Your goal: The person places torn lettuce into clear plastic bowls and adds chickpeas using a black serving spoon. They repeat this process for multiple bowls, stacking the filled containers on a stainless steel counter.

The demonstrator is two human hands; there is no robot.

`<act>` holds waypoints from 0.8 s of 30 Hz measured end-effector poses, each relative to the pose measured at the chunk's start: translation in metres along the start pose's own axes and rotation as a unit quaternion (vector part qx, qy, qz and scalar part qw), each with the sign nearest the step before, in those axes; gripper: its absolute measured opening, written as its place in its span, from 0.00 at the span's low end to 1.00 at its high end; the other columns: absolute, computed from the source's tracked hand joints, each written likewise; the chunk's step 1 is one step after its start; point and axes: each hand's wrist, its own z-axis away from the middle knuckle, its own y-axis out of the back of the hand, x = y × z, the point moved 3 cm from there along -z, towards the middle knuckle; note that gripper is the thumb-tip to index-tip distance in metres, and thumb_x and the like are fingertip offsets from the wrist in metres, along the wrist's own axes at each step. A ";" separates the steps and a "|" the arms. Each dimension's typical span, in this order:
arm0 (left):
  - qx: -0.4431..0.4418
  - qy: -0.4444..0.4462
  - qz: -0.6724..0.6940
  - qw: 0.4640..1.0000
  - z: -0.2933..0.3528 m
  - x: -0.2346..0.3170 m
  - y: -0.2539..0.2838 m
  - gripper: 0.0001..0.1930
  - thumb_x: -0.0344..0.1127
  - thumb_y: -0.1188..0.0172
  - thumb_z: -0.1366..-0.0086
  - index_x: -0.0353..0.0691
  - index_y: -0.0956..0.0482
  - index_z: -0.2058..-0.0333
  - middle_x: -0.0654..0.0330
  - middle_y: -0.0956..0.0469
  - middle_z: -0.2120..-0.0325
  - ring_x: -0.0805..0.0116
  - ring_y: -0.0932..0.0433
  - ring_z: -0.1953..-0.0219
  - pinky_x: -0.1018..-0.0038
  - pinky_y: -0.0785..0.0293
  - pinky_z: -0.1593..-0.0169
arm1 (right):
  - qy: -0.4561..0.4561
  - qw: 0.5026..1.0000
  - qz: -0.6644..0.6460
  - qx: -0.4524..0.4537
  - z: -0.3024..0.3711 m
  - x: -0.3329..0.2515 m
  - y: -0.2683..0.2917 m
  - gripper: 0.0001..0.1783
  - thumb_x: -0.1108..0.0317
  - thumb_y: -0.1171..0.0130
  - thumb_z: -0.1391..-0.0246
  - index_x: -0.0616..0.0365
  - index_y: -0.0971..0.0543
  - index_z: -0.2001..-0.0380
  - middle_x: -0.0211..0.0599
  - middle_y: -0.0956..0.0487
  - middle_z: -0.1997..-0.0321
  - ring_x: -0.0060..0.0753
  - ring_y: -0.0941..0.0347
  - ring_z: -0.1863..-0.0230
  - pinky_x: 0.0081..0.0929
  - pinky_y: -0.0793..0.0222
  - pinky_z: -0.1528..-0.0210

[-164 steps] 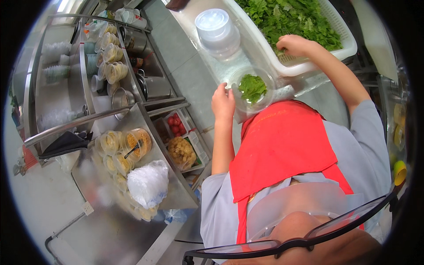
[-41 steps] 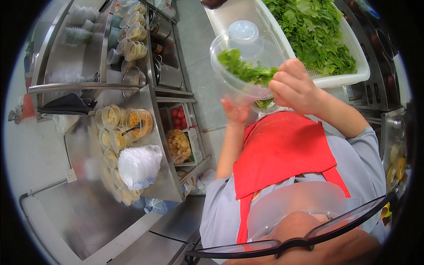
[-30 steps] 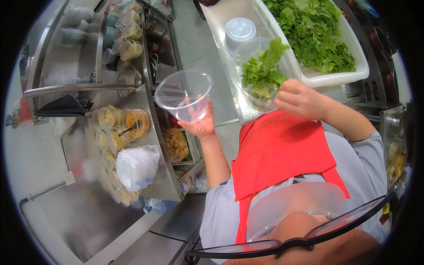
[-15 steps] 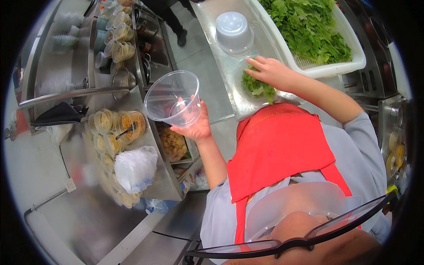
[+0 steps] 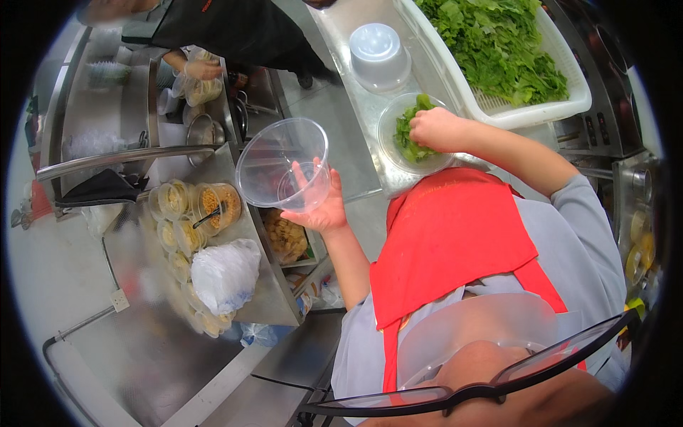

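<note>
My left hand (image 5: 329,205) holds up a clear round plastic bowl (image 5: 250,158), tilted, gripping it from its base side; fingers show through the plastic. No food shows inside it. On the steel counter (image 5: 361,117) a second clear bowl (image 5: 385,135) holds chopped green lettuce (image 5: 408,136). My right hand (image 5: 437,130) is over that bowl's far right side, its fingers curled in on the leaves; the fingertips are partly hidden. Beyond it, upside-down clear bowls (image 5: 377,53) are stacked on the counter.
A white basket (image 5: 501,119) heaped with cut lettuce (image 5: 491,50) stands at the right. Along the left, a steel counter (image 5: 267,302) carries lidded tubs (image 5: 173,199) and a white plastic bag (image 5: 226,276). At the far left, a co-worker in dark clothing (image 5: 235,32) reaches among tubs.
My right hand's fingers have curled in, and it has shifted slightly right, uncovering more of the lettuce bowl. A co-worker has come further into view. My left hand still holds its bowl.
</note>
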 end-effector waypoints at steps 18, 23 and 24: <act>-0.015 0.003 -0.010 1.000 -0.004 -0.007 -0.013 0.62 0.74 0.28 0.54 0.49 0.45 0.27 0.40 0.37 0.33 0.43 0.33 0.34 0.47 0.32 0.33 | -0.180 0.975 -0.033 0.128 0.007 0.012 0.012 0.07 0.76 0.36 0.52 0.60 0.15 0.67 0.47 0.18 0.59 0.54 0.18 0.56 0.43 0.19 0.56; -0.021 0.022 -0.018 0.999 -0.006 -0.013 -0.022 0.62 0.70 0.25 0.55 0.41 0.41 0.29 0.47 0.38 0.32 0.40 0.37 0.32 0.47 0.33 0.32 | -0.186 0.981 -0.055 0.000 0.009 0.007 0.009 0.14 0.78 0.37 0.52 0.63 0.22 0.59 0.51 0.23 0.56 0.55 0.20 0.56 0.45 0.21 0.56; -0.025 0.022 -0.014 0.999 -0.006 -0.014 -0.024 0.62 0.70 0.25 0.55 0.41 0.43 0.28 0.47 0.39 0.31 0.40 0.37 0.32 0.47 0.33 0.32 | -0.192 0.980 -0.044 0.027 0.007 0.006 0.006 0.16 0.77 0.37 0.52 0.63 0.23 0.58 0.52 0.23 0.55 0.55 0.20 0.56 0.45 0.21 0.56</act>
